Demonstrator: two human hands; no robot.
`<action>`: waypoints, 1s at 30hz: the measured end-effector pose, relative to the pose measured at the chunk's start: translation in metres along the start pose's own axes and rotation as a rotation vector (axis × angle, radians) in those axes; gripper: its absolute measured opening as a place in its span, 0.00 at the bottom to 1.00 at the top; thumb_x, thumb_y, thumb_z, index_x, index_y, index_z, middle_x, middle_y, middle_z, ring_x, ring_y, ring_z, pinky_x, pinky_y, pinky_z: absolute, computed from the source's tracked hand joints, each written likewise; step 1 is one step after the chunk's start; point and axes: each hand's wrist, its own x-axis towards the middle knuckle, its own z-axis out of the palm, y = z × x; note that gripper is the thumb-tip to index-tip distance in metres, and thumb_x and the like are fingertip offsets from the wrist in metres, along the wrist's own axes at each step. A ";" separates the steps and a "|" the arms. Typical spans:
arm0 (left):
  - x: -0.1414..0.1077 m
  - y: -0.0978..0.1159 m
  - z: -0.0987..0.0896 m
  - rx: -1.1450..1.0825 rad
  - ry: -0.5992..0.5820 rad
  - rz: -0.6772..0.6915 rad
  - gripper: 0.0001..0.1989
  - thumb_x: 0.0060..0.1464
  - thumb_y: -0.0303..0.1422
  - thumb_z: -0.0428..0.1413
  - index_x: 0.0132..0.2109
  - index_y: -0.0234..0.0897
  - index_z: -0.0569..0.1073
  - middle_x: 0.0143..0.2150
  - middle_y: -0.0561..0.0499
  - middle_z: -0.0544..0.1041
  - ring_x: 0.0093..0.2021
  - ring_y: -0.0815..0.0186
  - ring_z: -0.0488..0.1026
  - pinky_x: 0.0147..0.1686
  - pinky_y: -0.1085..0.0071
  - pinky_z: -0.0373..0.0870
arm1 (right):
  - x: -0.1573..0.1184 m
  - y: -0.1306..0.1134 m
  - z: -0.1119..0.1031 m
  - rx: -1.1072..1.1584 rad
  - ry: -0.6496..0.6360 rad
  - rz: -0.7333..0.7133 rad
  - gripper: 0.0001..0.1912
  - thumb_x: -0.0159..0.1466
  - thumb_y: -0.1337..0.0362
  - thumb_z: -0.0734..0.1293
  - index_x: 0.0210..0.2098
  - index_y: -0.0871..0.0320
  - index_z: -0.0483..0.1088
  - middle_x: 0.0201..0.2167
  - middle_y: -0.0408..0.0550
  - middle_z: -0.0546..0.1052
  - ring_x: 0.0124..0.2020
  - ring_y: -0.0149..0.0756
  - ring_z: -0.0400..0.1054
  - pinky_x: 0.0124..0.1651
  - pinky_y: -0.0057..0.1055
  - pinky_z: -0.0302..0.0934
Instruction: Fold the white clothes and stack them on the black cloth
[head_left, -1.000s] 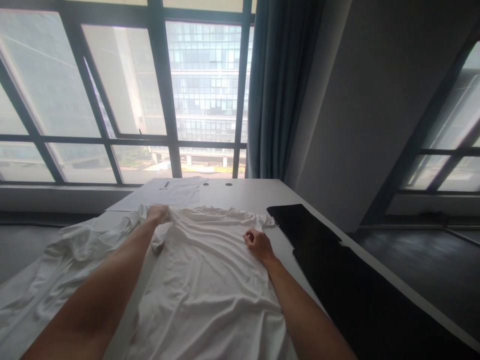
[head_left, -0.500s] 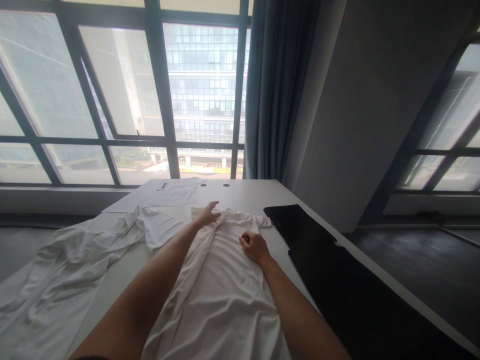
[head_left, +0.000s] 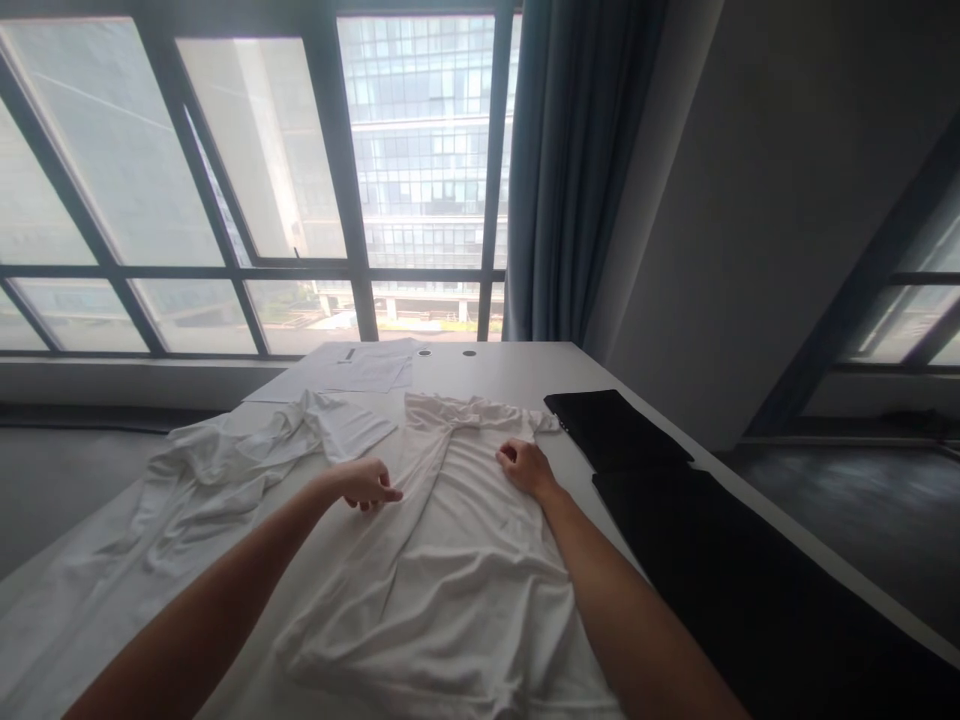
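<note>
A wrinkled white shirt (head_left: 480,540) lies lengthwise before me, with a fold running down its left part and bunched cloth at its far end. At its left edge my left hand (head_left: 369,484) is closed, fingers curled, the fingertips meeting the fabric in what looks like a pinch. My right hand (head_left: 525,466) rests closed at the right side of the shirt, near the far end, with its fingers bent against the cloth. How much fabric either hand holds is hidden. Left of the shirt lies a second white shirt (head_left: 225,490), loosely crumpled, a sleeve spread toward the middle.
Black flat pieces (head_left: 615,428) lie along the right side of the white table (head_left: 525,370). Paper sheets (head_left: 360,368) rest at the far left, beside two round holes in the tabletop. Behind stand windows, a blue-grey curtain (head_left: 577,170) and a slanted wall.
My left hand has moved from the far end of the shirt back toward me along its left edge, and its fingers have curled. The right hand stays in place on the cloth. The view shifted slightly.
</note>
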 end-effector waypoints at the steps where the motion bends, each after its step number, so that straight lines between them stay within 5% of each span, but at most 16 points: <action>1: -0.009 -0.002 0.004 -0.026 -0.031 0.018 0.27 0.40 0.57 0.61 0.27 0.35 0.72 0.24 0.49 0.76 0.25 0.66 0.73 0.24 0.73 0.67 | 0.000 0.000 0.000 -0.002 -0.004 -0.003 0.07 0.62 0.62 0.67 0.34 0.56 0.77 0.31 0.45 0.79 0.34 0.33 0.70 0.37 0.26 0.56; 7: -0.041 -0.012 0.027 -0.096 -0.016 0.175 0.33 0.34 0.64 0.61 0.22 0.37 0.61 0.18 0.56 0.64 0.21 0.71 0.60 0.22 0.74 0.55 | 0.000 0.003 0.000 -0.010 -0.022 -0.030 0.07 0.61 0.62 0.67 0.35 0.57 0.77 0.32 0.45 0.79 0.34 0.32 0.70 0.37 0.26 0.57; 17: -0.058 -0.031 0.057 -0.117 0.297 0.295 0.30 0.42 0.62 0.55 0.24 0.38 0.60 0.24 0.57 0.61 0.26 0.70 0.57 0.25 0.73 0.52 | 0.000 -0.009 -0.014 -0.148 -0.321 -0.048 0.20 0.58 0.60 0.73 0.48 0.60 0.75 0.41 0.50 0.78 0.37 0.33 0.71 0.40 0.24 0.61; 22: -0.085 -0.032 0.058 -0.207 0.188 0.218 0.30 0.37 0.57 0.62 0.37 0.36 0.72 0.33 0.50 0.76 0.33 0.64 0.70 0.30 0.73 0.62 | -0.023 -0.017 -0.021 -0.133 -0.312 -0.028 0.25 0.59 0.61 0.72 0.55 0.62 0.71 0.48 0.55 0.77 0.46 0.37 0.72 0.47 0.27 0.62; 30: -0.129 -0.024 0.042 -0.056 -0.016 0.159 0.21 0.34 0.48 0.66 0.31 0.36 0.76 0.27 0.52 0.77 0.28 0.64 0.70 0.25 0.73 0.61 | -0.055 -0.019 -0.011 -0.171 -0.113 -0.099 0.18 0.64 0.60 0.67 0.51 0.60 0.73 0.53 0.55 0.74 0.55 0.42 0.66 0.58 0.32 0.57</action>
